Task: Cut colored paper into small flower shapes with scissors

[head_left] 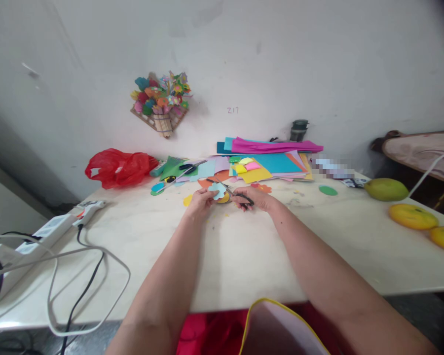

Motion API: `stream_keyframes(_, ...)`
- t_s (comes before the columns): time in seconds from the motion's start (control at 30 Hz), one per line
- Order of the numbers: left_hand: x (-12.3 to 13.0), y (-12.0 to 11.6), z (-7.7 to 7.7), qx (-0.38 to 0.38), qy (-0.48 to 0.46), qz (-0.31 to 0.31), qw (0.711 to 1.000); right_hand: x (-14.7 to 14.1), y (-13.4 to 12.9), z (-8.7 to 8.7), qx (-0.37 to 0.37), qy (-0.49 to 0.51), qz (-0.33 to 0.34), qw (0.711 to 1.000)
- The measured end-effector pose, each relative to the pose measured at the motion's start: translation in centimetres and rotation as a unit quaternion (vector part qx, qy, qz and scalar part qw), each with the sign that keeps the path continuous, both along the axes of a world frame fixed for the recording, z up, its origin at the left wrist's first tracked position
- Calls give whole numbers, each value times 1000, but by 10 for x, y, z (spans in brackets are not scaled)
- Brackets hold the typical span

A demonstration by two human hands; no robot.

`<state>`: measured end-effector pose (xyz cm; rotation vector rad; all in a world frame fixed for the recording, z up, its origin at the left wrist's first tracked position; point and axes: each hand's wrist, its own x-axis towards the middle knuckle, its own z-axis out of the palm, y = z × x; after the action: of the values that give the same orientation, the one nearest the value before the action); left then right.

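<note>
Rising behind a pale marbled table point(244, 266), a bare grey-white wall point(281, 59) frames a paper-craft workspace seen from the worker's own viewpoint. A stack of coloured sheets point(274, 165) lies along the far side of the tabletop, with a crumpled red plastic bag point(120, 167) to its left and a bouquet of paper flowers point(163, 98) hung above. A green mango-like fruit point(387, 189) sits near the right end.

At center, two bare hands meet just short of the sheets. The right hand point(257, 198) is curled around the dark handles of a pair of scissors point(231, 193), whose long axis slants leftward and away from the worker. The left hand point(203, 199) pinches the near left edge of a light-blue paper flower point(216, 190) between thumb and fingers, with little gap to spare. The flower lies left of the right-hand grip, alongside the blades, and nearer the left hand; whether its edge sits between the blades cannot be told. A smaller yellow paper scrap point(187, 200) lies just beside the left hand.
</note>
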<state>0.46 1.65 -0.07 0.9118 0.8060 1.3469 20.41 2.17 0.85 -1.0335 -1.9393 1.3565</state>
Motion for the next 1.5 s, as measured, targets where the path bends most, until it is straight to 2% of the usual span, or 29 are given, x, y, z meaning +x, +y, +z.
stream_keyframes(0.7,-6,1,-1,-1,17,-24,1000,0,-5,6,-15,-11,6,1000)
stream_keyframes(1.13,-9,1,-1,-28,12,-42,999,4,-7,9,-7,-34,25,999)
stream_keyframes(1.5,-9,-1,0,-32,5,-49,998,4,-11,13,-49,-28,9,998)
